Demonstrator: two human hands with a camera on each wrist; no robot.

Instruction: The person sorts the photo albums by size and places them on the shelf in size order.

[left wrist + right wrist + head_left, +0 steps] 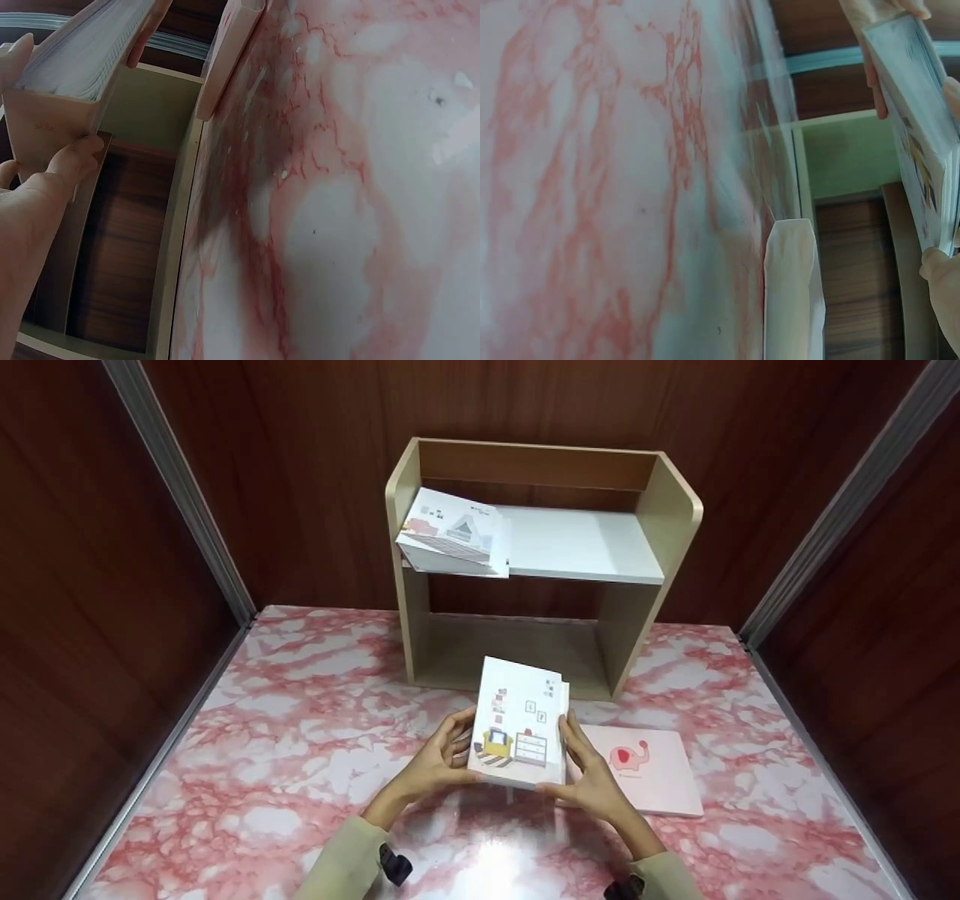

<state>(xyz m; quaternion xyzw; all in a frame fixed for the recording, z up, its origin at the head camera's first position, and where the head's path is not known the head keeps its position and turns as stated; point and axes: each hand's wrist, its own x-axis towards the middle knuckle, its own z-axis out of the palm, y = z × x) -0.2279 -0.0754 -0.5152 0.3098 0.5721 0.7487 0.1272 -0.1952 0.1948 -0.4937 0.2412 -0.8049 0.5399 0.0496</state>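
A white picture-cover book (517, 724) is held above the bench (300, 742), in front of the bookshelf (670, 514); on its cover are drawn a yellow armchair, a chest of drawers and two small frames, with dark characters near the upper corner. One more white edge shows along its side, but I cannot tell if this is a second book. The left grip (441, 754) and the right grip (589, 772) are both clamped on the book, from its two sides, thumbs at the near edge. White books (454, 531) lie tilted at the left end of the bookshelf, passing the front edge of its upper board (577, 544); from there the board lies bare to the right panel. A pink elephant-cover book (656, 772) lies in front of the bookshelf's right side, and open bench extends to its left.
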